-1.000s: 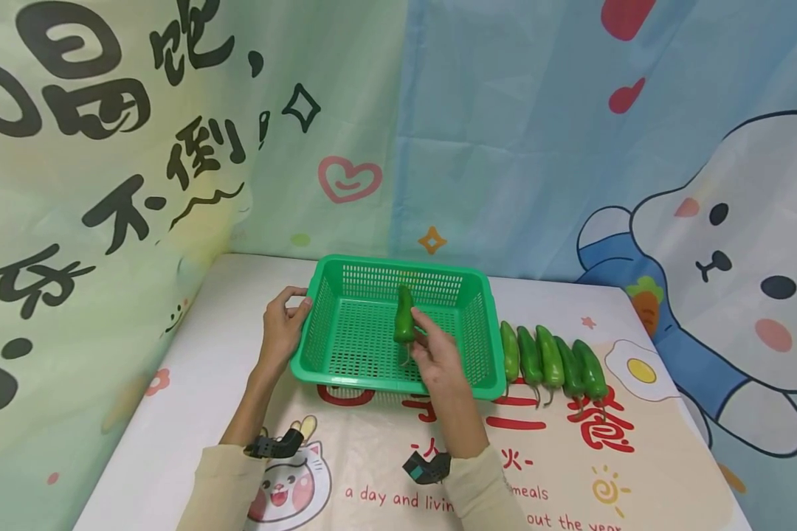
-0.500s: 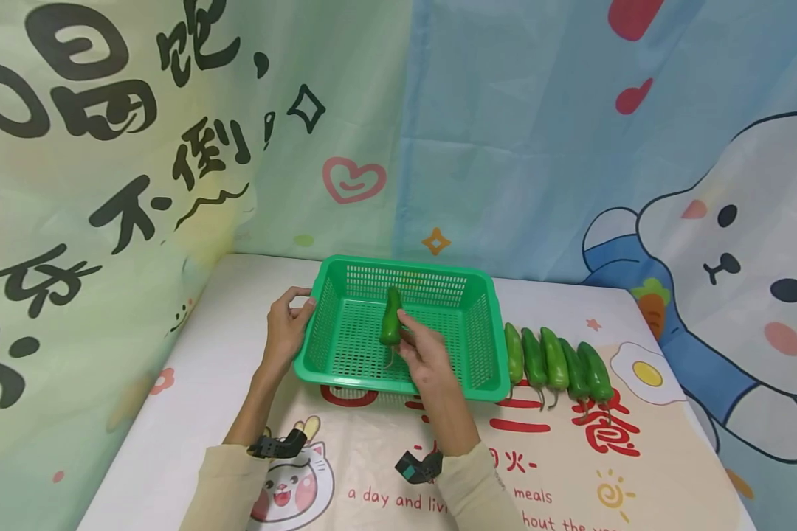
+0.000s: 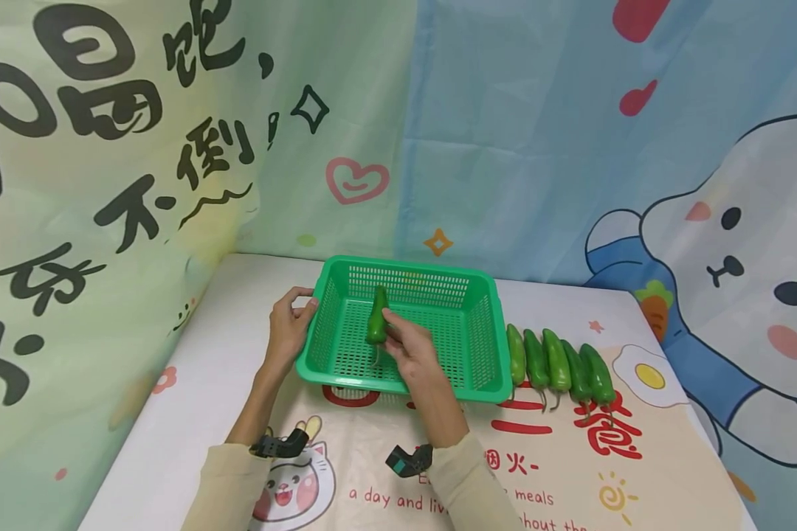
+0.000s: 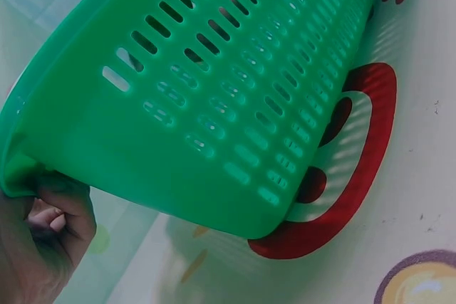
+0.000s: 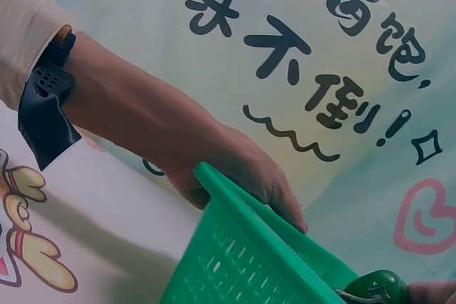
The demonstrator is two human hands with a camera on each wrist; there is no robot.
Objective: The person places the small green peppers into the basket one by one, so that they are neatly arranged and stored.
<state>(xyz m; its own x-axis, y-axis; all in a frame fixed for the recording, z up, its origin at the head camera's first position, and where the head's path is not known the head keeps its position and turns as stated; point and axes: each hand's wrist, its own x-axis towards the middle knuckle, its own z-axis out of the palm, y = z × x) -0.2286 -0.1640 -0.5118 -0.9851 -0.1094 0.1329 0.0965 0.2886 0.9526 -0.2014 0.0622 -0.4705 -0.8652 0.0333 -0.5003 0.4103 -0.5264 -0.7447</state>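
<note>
A green plastic basket (image 3: 345, 381) with slotted sides stands on the table. My left hand (image 3: 288, 328) grips its left rim; in the left wrist view the curled fingers (image 4: 75, 211) show under the rim. Between the thumb and fingers of my right hand (image 3: 413, 348) is a green chili pepper (image 3: 375, 321), pinched near its stem end, tip pointing away from me. It overlaps the left-middle of the basket in the head view. The right wrist view shows the stem end of this pepper (image 5: 381, 286) at the near rim.
Right of the basket, several more green peppers (image 3: 556, 361) lie side by side, stems toward me. A printed mat (image 3: 372, 457) covers the table's front. Cartoon-printed cloth (image 3: 505, 169) hangs behind and to the left.
My right hand has carried the pepper leftward across the basket. The left hand keeps its grip on the rim, and the head view has shifted slightly.
</note>
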